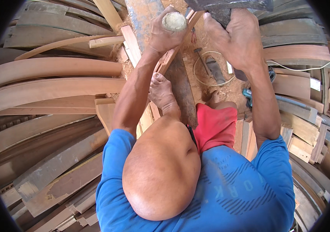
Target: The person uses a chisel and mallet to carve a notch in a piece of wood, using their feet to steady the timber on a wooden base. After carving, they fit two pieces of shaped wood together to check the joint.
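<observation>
My left hand is wrapped round an upright tool, probably a chisel, whose pale, worn round butt faces up. Its blade is hidden below the fist. To the right, my right hand grips the handle of a mallet with a wide dark head, cut off by the upper edge of the view. The handle's end pokes out below that hand. Beneath my left hand runs a reddish wooden beam, and my bare foot is beside it. The mallet head is apart from the butt.
A weathered plank lies under the beam. On the dusty floor are a hammer, a dark sandal, a looped pale cable and a teal power tool. Curved boards are stacked left, more timber right.
</observation>
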The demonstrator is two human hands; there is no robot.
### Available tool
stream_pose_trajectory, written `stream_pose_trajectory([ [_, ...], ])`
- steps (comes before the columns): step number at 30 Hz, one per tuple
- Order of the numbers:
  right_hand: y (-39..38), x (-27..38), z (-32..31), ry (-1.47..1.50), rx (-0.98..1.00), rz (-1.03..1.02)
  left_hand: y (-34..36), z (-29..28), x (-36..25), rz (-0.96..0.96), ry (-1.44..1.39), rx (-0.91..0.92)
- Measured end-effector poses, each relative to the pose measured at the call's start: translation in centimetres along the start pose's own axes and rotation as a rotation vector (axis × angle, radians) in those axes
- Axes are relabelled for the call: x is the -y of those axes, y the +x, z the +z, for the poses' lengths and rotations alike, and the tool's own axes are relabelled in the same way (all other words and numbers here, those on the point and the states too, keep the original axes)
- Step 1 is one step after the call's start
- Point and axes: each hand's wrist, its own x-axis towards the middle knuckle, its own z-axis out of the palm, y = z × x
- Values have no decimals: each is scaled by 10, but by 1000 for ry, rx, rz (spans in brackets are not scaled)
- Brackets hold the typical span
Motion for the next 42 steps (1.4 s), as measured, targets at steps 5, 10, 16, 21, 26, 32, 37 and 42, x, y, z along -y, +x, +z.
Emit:
stream_pose_trajectory([
  [5,6,-34,27,-235,25,-133,6,4,-8,22,-117,6],
  [10,23,-18,0,185,-316,-320,7,3,-8,-137,-17,63],
  [16,3,22,-55,607,-87,101,3,6,-6,-193,-160,46],
  [21,6,12,-21,324,-95,-66,4,-4,-2,-44,36,-30],
  [26,-3,-15,21,-98,90,-69,-8,-2,-11,141,79,-45],
  [32,7,-4,3,13,20,0,-2,1,9,-27,0,-26],
  [37,12,-22,11,-208,244,27,10,9,-8,58,68,46],
  [42,-22,-37,23,212,77,41,19,5,-7,-88,82,171],
])
